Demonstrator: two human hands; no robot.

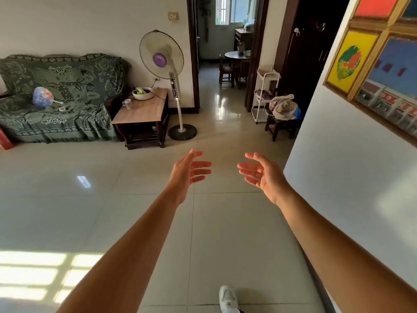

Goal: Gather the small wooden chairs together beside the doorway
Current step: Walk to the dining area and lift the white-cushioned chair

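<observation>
A small dark wooden chair [226, 72] stands beyond the doorway [222, 86], beside a round table [237, 55] in the far room. Nearer, right of the doorway, a low dark wooden stool or chair [278, 127] carries a pile of cloth and bags. My left hand [188, 171] and my right hand [262, 173] are stretched out in front of me over the tiled floor, palms facing each other, fingers spread, holding nothing. Both hands are well short of either chair.
A standing fan [168, 82] is left of the doorway, next to a low wooden side table [144, 109] and a sofa under a green cover [56, 98]. A white trolley [265, 93] stands right of the doorway. A white wall [352, 166] with a framed picture runs close on my right.
</observation>
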